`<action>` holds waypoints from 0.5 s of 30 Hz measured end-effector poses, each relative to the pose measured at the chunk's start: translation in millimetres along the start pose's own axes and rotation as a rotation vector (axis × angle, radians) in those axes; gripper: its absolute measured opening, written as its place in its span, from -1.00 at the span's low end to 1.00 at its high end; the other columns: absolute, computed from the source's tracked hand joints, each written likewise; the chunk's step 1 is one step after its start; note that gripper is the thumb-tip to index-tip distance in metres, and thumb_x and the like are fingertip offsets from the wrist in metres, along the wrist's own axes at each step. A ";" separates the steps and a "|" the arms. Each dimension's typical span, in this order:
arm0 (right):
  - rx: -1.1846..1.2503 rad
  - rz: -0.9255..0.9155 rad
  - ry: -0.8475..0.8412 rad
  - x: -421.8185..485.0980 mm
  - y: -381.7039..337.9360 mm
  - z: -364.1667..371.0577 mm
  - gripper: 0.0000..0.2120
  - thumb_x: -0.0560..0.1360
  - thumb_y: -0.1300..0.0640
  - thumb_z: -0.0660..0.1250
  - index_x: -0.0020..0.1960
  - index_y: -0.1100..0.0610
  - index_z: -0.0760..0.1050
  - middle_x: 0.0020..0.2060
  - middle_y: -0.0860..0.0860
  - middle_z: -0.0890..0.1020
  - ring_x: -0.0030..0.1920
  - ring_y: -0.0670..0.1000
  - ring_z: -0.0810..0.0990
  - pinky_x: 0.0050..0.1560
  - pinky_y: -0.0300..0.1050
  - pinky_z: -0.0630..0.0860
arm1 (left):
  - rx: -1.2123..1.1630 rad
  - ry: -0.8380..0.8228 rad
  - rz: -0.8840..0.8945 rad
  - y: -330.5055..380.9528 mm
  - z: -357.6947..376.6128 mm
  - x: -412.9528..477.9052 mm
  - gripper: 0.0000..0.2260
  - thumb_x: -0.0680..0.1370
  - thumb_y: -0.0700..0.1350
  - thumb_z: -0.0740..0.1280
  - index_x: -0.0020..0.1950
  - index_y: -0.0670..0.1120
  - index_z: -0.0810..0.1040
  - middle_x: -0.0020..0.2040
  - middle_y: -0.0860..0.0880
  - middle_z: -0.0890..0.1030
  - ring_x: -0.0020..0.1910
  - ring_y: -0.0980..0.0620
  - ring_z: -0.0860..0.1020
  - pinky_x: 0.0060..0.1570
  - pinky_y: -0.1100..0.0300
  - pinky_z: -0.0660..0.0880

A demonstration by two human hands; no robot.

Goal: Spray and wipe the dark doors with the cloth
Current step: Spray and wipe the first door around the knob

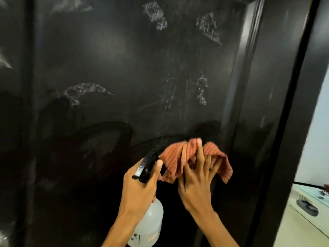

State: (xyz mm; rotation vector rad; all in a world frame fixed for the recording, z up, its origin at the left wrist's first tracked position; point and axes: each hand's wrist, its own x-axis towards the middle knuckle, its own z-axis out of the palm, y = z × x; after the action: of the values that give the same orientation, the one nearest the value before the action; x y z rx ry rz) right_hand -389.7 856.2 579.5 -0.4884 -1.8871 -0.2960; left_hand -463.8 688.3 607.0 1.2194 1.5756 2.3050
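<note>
A dark door [124,68] fills the view, with whitish spray patches in its upper and middle parts and darker wiped streaks lower down. My left hand [138,189] grips the black trigger head of a translucent white spray bottle [151,223], its nozzle close to the door. My right hand [197,179] presses an orange checked cloth [172,161] flat against the lower door with spread, straight fingers. A second dark door panel [267,86] stands to the right beyond a vertical seam.
A black frame edge [299,104] runs down the right side. Past it is a pale wall and a white counter [302,221] holding a small dark object. At the far left a narrow dark vertical strip [30,104] marks another seam.
</note>
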 end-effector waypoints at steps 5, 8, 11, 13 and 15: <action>0.012 0.075 0.075 51.2 -35.7 1.6 -0.51 0.51 0.00 0.24 0.45 -0.11 0.41 0.66 0.08 -0.05 0.62 0.30 -0.07 0.44 0.58 -0.22 | 0.001 0.043 0.042 10.1 -45.6 8.8 -0.84 0.52 0.15 0.40 -0.12 0.09 0.60 -0.22 -0.24 0.60 -0.53 -0.05 0.39 -0.50 0.11 0.40; 0.055 0.119 0.137 83.1 -62.8 4.0 -0.46 0.55 0.02 0.22 0.53 -0.11 0.34 0.66 0.07 -0.10 0.63 0.27 -0.15 0.42 0.60 -0.26 | -0.021 0.074 0.066 11.5 -69.4 8.0 -0.76 0.51 0.14 0.40 -0.19 -0.01 0.60 -0.38 -0.20 0.52 -0.56 -0.01 0.33 -0.51 0.10 0.35; -0.001 -0.012 0.030 44.8 -89.1 26.1 -0.37 0.46 0.05 0.30 0.53 -0.12 0.36 0.65 0.16 -0.04 0.60 0.36 0.04 0.40 0.64 -0.18 | -0.018 0.096 0.057 10.8 -91.4 9.9 -0.78 0.51 0.15 0.42 -0.12 0.00 0.61 -0.32 -0.28 0.51 -0.54 -0.03 0.34 -0.51 0.11 0.38; -0.092 -0.214 -0.109 3.0 -108.3 41.7 -0.48 0.47 -0.04 0.26 0.43 -0.15 0.40 0.65 0.16 0.01 0.51 0.41 0.22 0.38 0.67 -0.09 | 0.010 0.095 0.060 9.8 -111.4 13.2 -0.91 0.55 0.10 0.42 -0.11 0.13 0.62 -0.40 -0.15 0.46 -0.53 -0.01 0.37 -0.50 0.12 0.41; -0.128 -0.312 -0.144 10.2 -118.2 47.4 -0.55 0.48 -0.09 0.23 0.37 -0.16 0.44 0.66 0.11 0.01 0.50 0.39 0.23 0.35 0.67 0.01 | 0.016 0.100 0.063 10.8 -133.2 17.4 -0.94 0.57 0.05 0.42 -0.07 0.11 0.63 -0.41 -0.11 0.45 -0.53 -0.02 0.37 -0.51 0.11 0.41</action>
State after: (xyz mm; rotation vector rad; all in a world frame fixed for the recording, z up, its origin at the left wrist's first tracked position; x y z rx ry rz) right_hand -487.5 774.0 575.4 -0.3048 -2.0939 -0.6047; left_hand -558.8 592.8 605.9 1.1922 1.6123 2.4328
